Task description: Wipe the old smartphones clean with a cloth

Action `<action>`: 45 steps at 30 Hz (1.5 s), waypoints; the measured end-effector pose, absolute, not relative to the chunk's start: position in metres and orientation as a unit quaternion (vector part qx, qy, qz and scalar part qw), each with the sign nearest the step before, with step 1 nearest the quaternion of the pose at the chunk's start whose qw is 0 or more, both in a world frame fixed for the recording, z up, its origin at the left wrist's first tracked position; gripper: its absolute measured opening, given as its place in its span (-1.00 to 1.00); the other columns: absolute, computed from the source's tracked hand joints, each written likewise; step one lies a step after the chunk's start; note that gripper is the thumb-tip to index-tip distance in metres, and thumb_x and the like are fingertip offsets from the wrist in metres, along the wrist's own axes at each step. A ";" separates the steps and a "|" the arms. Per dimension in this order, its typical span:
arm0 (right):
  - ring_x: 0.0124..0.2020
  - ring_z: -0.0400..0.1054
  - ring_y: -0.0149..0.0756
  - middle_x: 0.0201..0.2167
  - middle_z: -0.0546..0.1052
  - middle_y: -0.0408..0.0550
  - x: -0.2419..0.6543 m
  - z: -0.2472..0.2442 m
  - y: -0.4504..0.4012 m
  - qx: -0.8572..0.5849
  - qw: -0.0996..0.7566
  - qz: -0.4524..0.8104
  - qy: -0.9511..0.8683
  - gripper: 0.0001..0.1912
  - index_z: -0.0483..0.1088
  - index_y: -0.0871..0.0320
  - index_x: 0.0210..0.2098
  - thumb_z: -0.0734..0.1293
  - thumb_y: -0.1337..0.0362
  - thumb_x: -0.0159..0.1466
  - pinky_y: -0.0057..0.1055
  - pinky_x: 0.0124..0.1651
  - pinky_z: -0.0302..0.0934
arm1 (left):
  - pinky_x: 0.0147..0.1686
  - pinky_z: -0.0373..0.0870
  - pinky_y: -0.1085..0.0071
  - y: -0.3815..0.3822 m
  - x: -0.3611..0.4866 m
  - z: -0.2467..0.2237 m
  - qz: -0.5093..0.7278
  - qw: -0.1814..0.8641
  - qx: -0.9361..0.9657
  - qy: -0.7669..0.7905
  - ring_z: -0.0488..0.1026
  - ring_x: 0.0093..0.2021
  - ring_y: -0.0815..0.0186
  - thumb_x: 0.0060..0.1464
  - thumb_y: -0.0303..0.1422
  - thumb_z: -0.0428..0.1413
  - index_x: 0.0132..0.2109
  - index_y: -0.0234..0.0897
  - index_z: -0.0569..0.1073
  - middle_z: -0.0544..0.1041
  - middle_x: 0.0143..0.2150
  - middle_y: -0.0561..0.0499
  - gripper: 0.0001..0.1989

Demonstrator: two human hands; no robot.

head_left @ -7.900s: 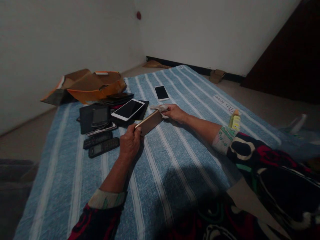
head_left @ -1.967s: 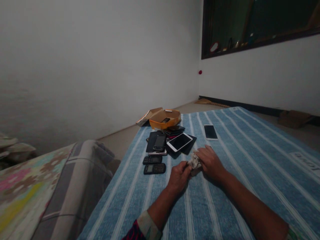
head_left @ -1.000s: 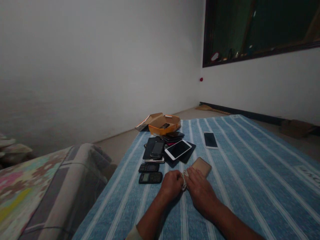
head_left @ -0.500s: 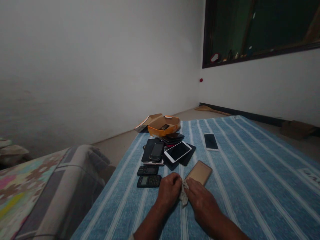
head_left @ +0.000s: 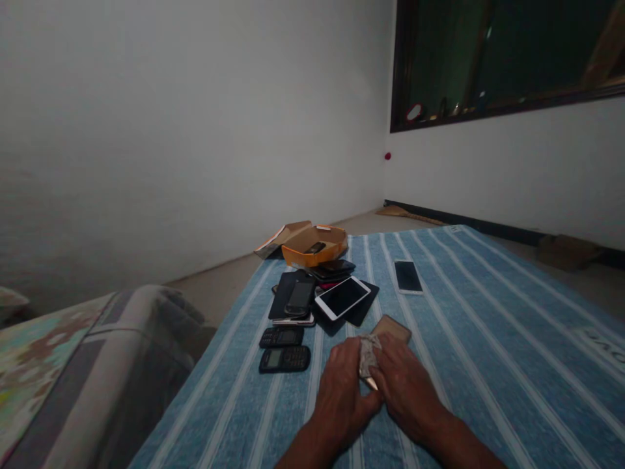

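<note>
A gold smartphone (head_left: 394,327) lies on the blue striped cloth, back side up as far as I can tell. My right hand (head_left: 406,376) is closed on a pale crumpled rag (head_left: 368,357) and presses it against the phone. Along the phone's left edge, my left hand (head_left: 342,384) curls with its thumb at the near end, gripping the phone. Both hands hide much of it. Just left of my left hand are two black keypad phones, the nearer one (head_left: 284,359) and the farther one (head_left: 282,337).
Beyond the hands is a pile with a white smartphone (head_left: 342,298) and a black phone (head_left: 299,296). An open orange box (head_left: 312,255) stands behind it. Another white-framed phone (head_left: 409,277) lies to the right. A draped bed or seat (head_left: 112,365) is at the left.
My left hand has moved from the rag's side to the phone's left edge. The rag has shifted up onto the phone, with my right hand over it. The view has turned slightly.
</note>
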State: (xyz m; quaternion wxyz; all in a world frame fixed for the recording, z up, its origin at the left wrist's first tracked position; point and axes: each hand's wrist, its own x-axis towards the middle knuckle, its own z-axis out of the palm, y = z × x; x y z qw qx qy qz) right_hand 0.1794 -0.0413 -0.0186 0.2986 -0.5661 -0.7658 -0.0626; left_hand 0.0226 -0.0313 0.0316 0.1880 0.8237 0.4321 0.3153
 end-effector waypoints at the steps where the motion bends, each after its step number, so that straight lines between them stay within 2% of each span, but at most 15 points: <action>1: 0.18 0.30 0.00 0.10 0.47 0.16 0.177 -0.017 -0.042 -0.560 0.298 -0.058 -0.771 -0.66 0.45 0.22 0.04 0.20 0.39 0.32 0.00 0.23 0.18 | -0.05 0.38 0.08 -0.032 0.023 0.029 0.315 0.183 0.825 0.432 0.40 -0.04 0.04 -0.03 -0.34 0.17 0.05 -0.23 0.32 0.47 -0.03 -0.13 -0.54; 4: 0.14 0.34 -0.02 0.06 0.51 0.14 0.176 -0.015 -0.041 -0.553 0.299 -0.051 -0.776 -0.66 0.49 0.20 -0.02 0.17 0.45 0.32 0.00 0.21 0.19 | -0.01 0.36 0.00 -0.030 0.024 0.023 0.316 0.169 0.827 0.432 0.39 0.01 -0.02 -0.05 -0.33 0.19 0.16 -0.25 0.24 0.45 0.04 -0.19 -0.40; 7: 0.15 0.33 -0.02 0.07 0.50 0.16 0.181 -0.016 -0.036 -0.554 0.292 -0.046 -0.779 -0.65 0.48 0.21 -0.02 0.18 0.47 0.31 0.00 0.21 0.17 | -0.03 0.37 0.04 -0.030 0.025 0.023 0.309 0.177 0.828 0.432 0.40 -0.01 0.01 -0.01 -0.34 0.17 0.14 -0.22 0.26 0.46 0.01 -0.15 -0.46; 9: 0.18 0.30 -0.02 0.09 0.49 0.16 0.185 -0.016 -0.031 -0.553 0.287 -0.042 -0.781 -0.63 0.47 0.20 0.02 0.20 0.48 0.28 0.01 0.23 0.14 | -0.04 0.37 0.08 -0.030 0.026 0.024 0.305 0.189 0.831 0.425 0.40 -0.03 0.04 0.00 -0.36 0.15 0.12 -0.21 0.27 0.46 0.00 -0.13 -0.50; 14: 0.24 0.22 -0.02 0.17 0.44 0.08 0.200 -0.014 -0.018 -0.603 0.283 -0.050 -0.745 -0.53 0.37 0.11 0.15 0.17 0.49 0.29 0.08 0.23 0.07 | 0.01 0.34 0.05 -0.030 0.024 0.018 0.304 0.188 0.837 0.415 0.37 0.01 0.01 -0.10 -0.43 0.16 0.21 -0.24 0.20 0.42 0.09 -0.18 -0.33; 17: 0.26 0.20 0.05 0.15 0.45 0.09 0.211 -0.012 -0.012 -0.638 0.258 -0.061 -0.723 -0.49 0.28 0.14 0.22 0.15 0.48 0.30 0.14 0.22 0.04 | 0.01 0.32 0.03 -0.030 0.022 0.014 0.290 0.182 0.840 0.420 0.36 0.02 -0.02 -0.08 -0.41 0.17 0.23 -0.22 0.19 0.41 0.12 -0.19 -0.31; 21: 0.25 0.19 0.12 0.11 0.48 0.10 0.209 -0.013 -0.012 -0.631 0.223 -0.103 -0.736 -0.58 0.40 0.16 0.10 0.16 0.47 0.31 0.09 0.17 0.09 | -0.01 0.33 0.05 -0.033 0.024 0.015 0.287 0.170 0.841 0.426 0.37 0.00 -0.02 -0.08 -0.38 0.19 0.22 -0.19 0.23 0.42 0.10 -0.18 -0.33; 27: 0.16 0.28 -0.01 0.06 0.49 0.13 0.182 -0.015 -0.024 -0.557 0.251 -0.108 -0.784 -0.64 0.45 0.16 0.02 0.23 0.46 0.27 -0.10 0.18 0.14 | 0.00 0.32 0.07 -0.036 0.026 0.013 0.306 0.154 0.837 0.426 0.38 0.03 0.00 0.01 -0.31 0.17 0.25 -0.20 0.20 0.42 0.10 -0.19 -0.35; 33: 0.18 0.26 0.05 0.08 0.48 0.12 0.202 -0.028 -0.014 -0.591 0.279 -0.136 -0.745 -0.56 0.41 0.16 0.06 0.15 0.51 0.24 0.07 0.20 0.10 | -0.03 0.34 0.06 -0.037 0.024 0.013 0.292 0.163 0.843 0.420 0.38 -0.05 0.02 -0.01 -0.28 0.20 0.22 -0.23 0.19 0.44 0.04 -0.17 -0.35; 40: 0.16 0.28 0.03 0.08 0.47 0.16 0.181 -0.037 -0.029 -0.535 0.309 -0.129 -0.776 -0.61 0.40 0.18 0.06 0.17 0.42 0.28 0.00 0.18 0.18 | -0.04 0.34 0.07 -0.036 0.025 0.006 0.299 0.153 0.838 0.430 0.39 -0.04 0.00 0.01 -0.21 0.20 0.17 -0.19 0.25 0.45 0.01 -0.16 -0.42; 45: 0.17 0.28 -0.02 0.07 0.48 0.11 0.182 -0.027 -0.026 -0.539 0.305 -0.109 -0.777 -0.65 0.46 0.13 -0.01 0.18 0.43 0.29 -0.03 0.19 0.17 | -0.04 0.34 0.08 -0.037 0.025 0.015 0.293 0.163 0.839 0.429 0.39 -0.05 0.02 0.02 -0.28 0.17 0.13 -0.21 0.28 0.45 0.02 -0.15 -0.49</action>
